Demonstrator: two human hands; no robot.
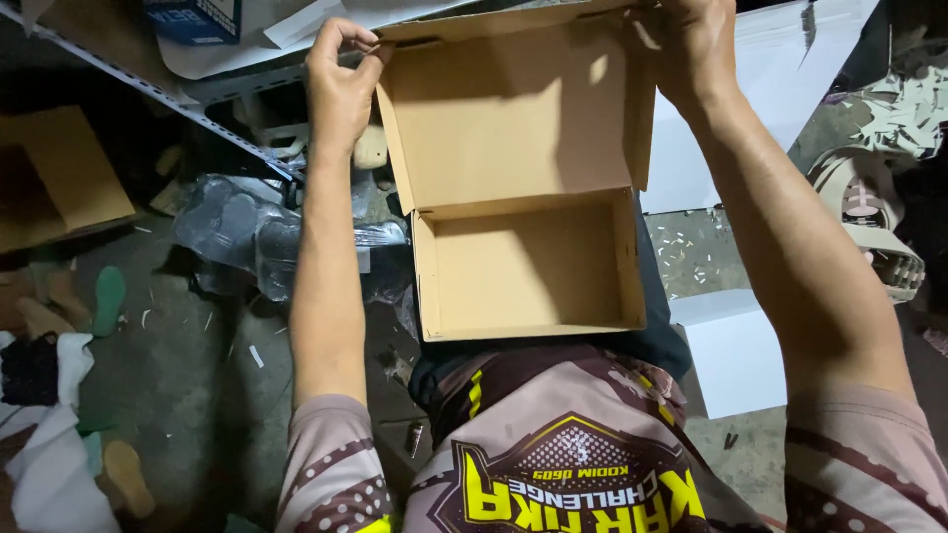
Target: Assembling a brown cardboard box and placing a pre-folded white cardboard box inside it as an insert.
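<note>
Above the cluttered concrete floor (188, 365), my left hand (341, 84) and right hand (696, 44) pinch the raised lid's far corners of the empty cardboard box (528, 271) on my lap: base formed, lid unclosed.

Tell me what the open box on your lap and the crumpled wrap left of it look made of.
Open box: brown cardboard, matte, by its folded flaps and raw edges; both hands, left hand and right hand, grip its lid. Crumpled wrap: probably thin clear plastic, glossy and wrinkled.
</note>
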